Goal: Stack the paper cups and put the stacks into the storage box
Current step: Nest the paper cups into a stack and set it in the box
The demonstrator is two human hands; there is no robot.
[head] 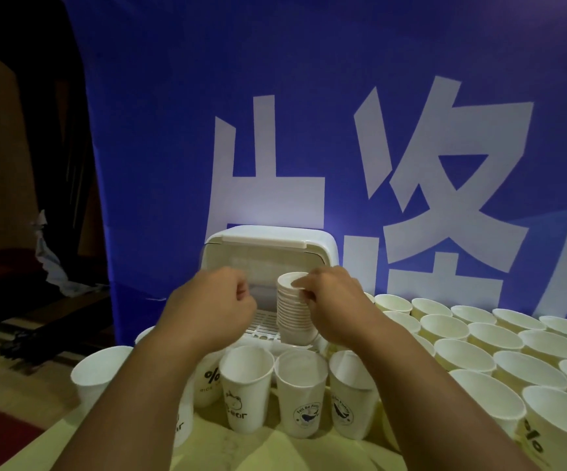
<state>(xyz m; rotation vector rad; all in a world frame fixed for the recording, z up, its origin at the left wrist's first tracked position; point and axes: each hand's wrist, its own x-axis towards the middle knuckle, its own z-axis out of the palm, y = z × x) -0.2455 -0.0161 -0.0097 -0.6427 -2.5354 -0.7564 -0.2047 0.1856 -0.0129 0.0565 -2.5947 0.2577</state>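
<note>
A white storage box (322, 248) stands at the back of the table with its lid raised. Inside its opening stands an upside-down stack of white paper cups (290, 311) on the slatted floor. My right hand (329, 300) grips the stack's top and right side. My left hand (215, 304) hovers just left of the stack, over the box's opening, fingers curled with nothing visible in them. Several loose upright paper cups (246, 385) with printed logos stand in front of the box.
Many more white cups (499, 338) fill the table's right side in rows. One cup (97, 375) stands at the left table edge. A blue banner (309, 113) with large white characters hangs right behind the box. Dark floor and clutter lie to the left.
</note>
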